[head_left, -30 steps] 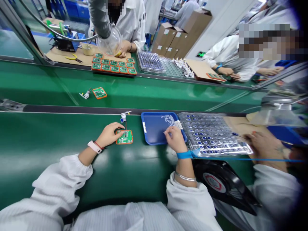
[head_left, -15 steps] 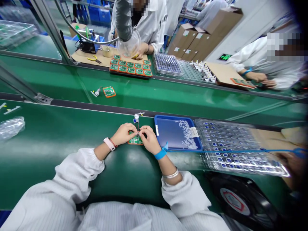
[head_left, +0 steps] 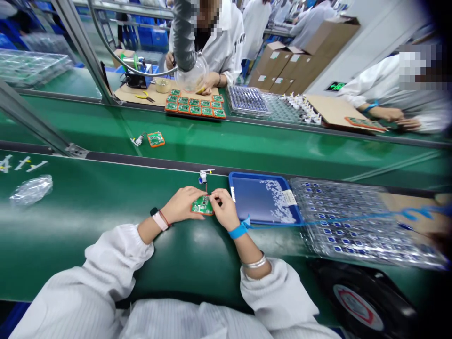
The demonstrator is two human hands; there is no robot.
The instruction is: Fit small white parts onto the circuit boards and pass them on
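A green circuit board with an orange edge lies in front of me. My left hand grips its left side, fingers along the far edge and thumb by the near corner. The fingers of my right hand are pinched together at the board's far right corner, and what lies between the fingertips is too small to make out. From the board's far edge a thin dark wire runs to a small white part with a blue piece and a white crossbar.
Right of my hands sits a blue tray of tiny clear pieces, then clear plastic trays with blue parts. A black fan is near my right elbow. A plastic bag lies left. Across the belt, co-workers sit.
My left thumb has moved down from the far edge to the near side of the board, uncovering more of it. Another board on the belt has shifted left. The camera view has shifted slightly.
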